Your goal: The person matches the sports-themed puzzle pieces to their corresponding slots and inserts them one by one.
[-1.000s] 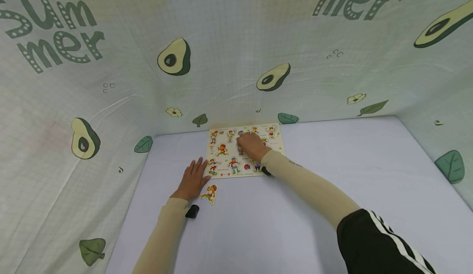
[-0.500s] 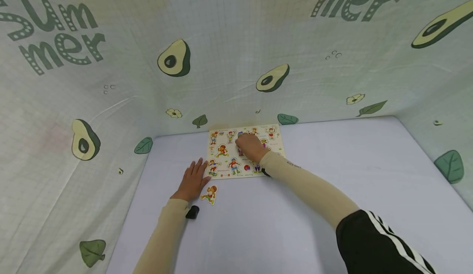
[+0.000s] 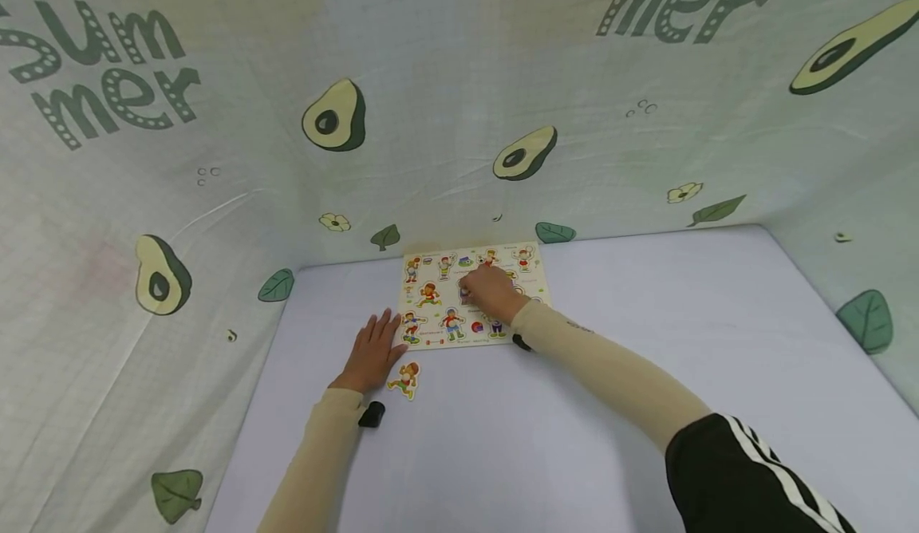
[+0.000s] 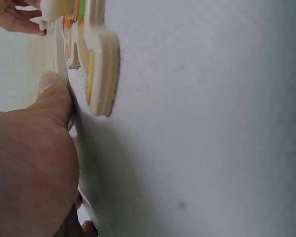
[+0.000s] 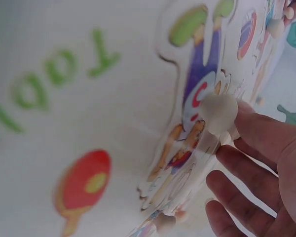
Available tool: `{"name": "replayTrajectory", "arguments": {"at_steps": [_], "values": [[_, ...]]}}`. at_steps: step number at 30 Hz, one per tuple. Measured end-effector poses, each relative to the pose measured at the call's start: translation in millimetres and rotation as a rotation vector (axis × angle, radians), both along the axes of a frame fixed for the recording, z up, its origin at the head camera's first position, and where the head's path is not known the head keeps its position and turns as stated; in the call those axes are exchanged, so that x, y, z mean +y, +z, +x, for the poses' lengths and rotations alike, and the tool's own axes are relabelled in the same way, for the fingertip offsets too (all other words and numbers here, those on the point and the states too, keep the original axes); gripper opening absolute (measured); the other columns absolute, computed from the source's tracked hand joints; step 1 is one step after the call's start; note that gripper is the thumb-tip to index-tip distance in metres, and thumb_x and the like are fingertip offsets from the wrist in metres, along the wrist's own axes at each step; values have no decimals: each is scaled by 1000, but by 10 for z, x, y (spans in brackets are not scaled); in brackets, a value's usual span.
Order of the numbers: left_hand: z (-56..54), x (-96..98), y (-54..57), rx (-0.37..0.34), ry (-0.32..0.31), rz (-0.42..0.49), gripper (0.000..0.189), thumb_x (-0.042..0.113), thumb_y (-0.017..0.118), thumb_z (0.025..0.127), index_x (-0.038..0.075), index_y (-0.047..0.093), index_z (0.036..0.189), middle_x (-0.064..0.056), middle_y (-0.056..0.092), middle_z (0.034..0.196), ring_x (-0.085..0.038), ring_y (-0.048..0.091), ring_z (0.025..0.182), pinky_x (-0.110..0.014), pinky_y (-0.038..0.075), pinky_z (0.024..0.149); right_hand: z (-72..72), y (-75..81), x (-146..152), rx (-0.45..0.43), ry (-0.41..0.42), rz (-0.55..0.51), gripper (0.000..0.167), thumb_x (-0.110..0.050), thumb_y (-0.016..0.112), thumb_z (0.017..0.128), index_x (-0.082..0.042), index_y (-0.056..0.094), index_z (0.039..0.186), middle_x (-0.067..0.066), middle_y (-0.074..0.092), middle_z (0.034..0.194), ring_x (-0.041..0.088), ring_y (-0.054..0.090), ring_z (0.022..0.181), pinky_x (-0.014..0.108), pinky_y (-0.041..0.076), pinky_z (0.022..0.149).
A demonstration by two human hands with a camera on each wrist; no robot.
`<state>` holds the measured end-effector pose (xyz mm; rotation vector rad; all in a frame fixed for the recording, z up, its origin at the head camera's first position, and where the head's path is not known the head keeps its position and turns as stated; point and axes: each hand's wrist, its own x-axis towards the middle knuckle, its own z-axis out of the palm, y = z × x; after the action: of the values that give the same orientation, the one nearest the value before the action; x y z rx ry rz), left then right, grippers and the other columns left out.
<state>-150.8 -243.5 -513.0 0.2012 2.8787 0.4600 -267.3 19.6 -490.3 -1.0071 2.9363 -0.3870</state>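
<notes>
A wooden peg puzzle board printed with sports figures lies at the back of the table. My right hand is over its middle, pinching the round knob of a figure puzzle piece between thumb and finger. The other fingers are spread apart in the right wrist view. Whether that piece lies fully in its recess, I cannot tell. My left hand rests with straight fingers against the board's left edge, its thumb at the lower corner. A loose running-figure piece lies on the table just right of that hand.
The white table spreads in front and to the right of the board. Behind it hangs a cloth with avocado prints, close to the board's far edge. Black wrist cameras sit at the wrists.
My right hand has shifted slightly toward the near side of the board, uncovering a printed picture above it. The left hand and loose piece stay put; the head view has shifted a little.
</notes>
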Motion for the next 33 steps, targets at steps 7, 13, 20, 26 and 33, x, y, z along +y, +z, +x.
{"name": "replayTrajectory", "arguments": {"at_steps": [7,13,20,26,33], "values": [[-19,-57,-110,25,-19,-7,66,28,53,112,-1,27,165,-26,16,174,-51,9,160,-67,10,129,68,-13,77,-18,-6,26,27,-17,78,98,-10,78,124,7,80,114,26,73,99,43,61,88],[-17,-34,-63,9,-8,8,66,26,55,111,-1,28,165,-25,16,174,-51,9,160,-67,9,129,181,47,184,-28,-1,19,28,-14,79,96,-10,79,124,7,79,117,28,73,103,47,59,90],[-30,-59,-86,-22,-11,-15,69,30,53,112,0,23,167,-24,11,175,-50,4,161,-66,6,129,359,123,244,-24,-2,-28,35,-16,82,94,-9,77,127,7,78,121,27,70,105,45,56,90],[-39,-48,-61,-28,-9,-19,68,29,53,112,1,23,167,-24,12,175,-50,5,161,-66,7,129,587,202,263,14,37,-100,33,-13,85,91,-6,78,122,8,78,120,29,70,108,45,59,92],[-47,-39,-64,-31,-7,-25,68,30,53,112,2,24,167,-23,12,176,-48,6,161,-65,7,130,908,211,194,105,117,-144,29,-15,87,89,-10,80,116,3,77,114,25,70,106,41,57,86]]}}
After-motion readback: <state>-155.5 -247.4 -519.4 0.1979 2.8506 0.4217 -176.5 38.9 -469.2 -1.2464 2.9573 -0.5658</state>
